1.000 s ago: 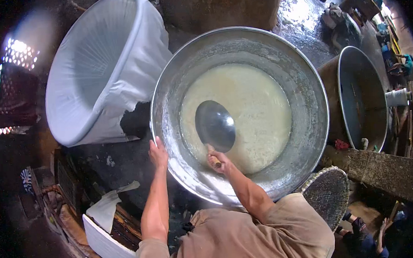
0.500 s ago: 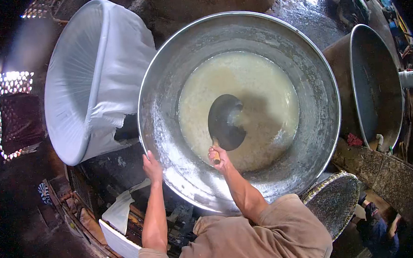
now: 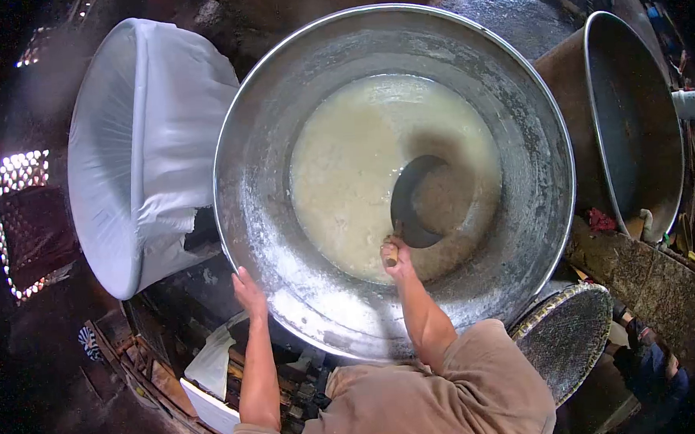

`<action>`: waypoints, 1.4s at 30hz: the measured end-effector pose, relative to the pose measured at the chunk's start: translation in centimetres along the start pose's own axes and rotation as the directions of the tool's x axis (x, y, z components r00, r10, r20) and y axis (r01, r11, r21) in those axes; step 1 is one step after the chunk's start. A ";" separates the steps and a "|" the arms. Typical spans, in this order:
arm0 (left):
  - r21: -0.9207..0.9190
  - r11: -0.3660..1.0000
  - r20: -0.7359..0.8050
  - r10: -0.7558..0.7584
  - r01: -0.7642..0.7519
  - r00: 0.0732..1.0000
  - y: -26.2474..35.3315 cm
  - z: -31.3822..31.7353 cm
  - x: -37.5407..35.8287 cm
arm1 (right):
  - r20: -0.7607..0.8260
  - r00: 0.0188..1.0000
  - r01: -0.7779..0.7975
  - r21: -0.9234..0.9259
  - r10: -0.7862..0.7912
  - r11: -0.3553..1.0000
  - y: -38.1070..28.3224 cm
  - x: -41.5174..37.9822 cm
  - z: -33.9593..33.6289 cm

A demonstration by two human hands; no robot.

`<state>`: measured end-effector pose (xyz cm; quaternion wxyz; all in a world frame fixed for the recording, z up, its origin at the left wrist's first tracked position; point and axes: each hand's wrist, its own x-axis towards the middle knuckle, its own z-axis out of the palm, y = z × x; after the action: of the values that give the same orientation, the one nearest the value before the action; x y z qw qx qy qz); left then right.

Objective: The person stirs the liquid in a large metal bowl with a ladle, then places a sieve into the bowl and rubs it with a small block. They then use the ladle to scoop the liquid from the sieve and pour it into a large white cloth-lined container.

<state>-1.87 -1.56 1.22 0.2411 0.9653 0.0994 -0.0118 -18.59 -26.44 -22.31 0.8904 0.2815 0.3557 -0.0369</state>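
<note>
A large round metal wok (image 3: 518, 169) holds a cloudy, pale yellowish liquid (image 3: 345, 166). My right hand (image 3: 397, 258) is closed around the short wooden handle of a wide, dark ladle (image 3: 411, 202). The ladle's bowl dips into the right part of the liquid, which hides some of its far side. My left hand (image 3: 249, 293) lies against the wok's rim at the lower left, its fingers stretched out and touching the edge.
On the left stands a big tub covered with white cloth (image 3: 173, 116). A deep metal vat (image 3: 633, 123) is at the right. A woven basket (image 3: 566, 339) leans near my right elbow. A white board (image 3: 210, 405) and wooden pieces lie below my left arm.
My right hand and the ladle have moved to the right across the wok. More of the ladle's bowl is under the liquid. My left hand stays at the rim; the view has shifted slightly.
</note>
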 end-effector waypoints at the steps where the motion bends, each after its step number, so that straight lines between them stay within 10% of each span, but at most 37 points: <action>1: -0.002 1.000 -0.014 -0.004 0.004 1.000 0.1 0.0 -0.2 | -0.008 1.000 0.004 0.022 -0.003 1.000 -0.8 -0.1 -0.2; 18: -0.159 0.987 0.016 -0.015 0.017 1.000 -1.8 0.5 0.4 | -0.149 0.972 0.152 -0.185 -0.181 0.971 -9.4 -8.0 0.6; 34: -0.163 0.986 -0.010 0.036 -0.038 0.999 -2.0 0.7 0.5 | 0.076 0.966 -0.202 -0.374 0.247 0.905 -10.1 -17.1 8.2; 42: -0.130 0.991 0.077 -0.011 0.021 0.997 -0.2 -0.7 -0.3 | -0.201 0.937 -0.341 -0.699 0.285 0.628 -4.4 -15.9 9.8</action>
<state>-2.18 -1.07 1.77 0.3072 0.9455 0.0986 -0.0441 -25.56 -37.48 -8.22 0.9076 -0.0344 0.3181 0.2719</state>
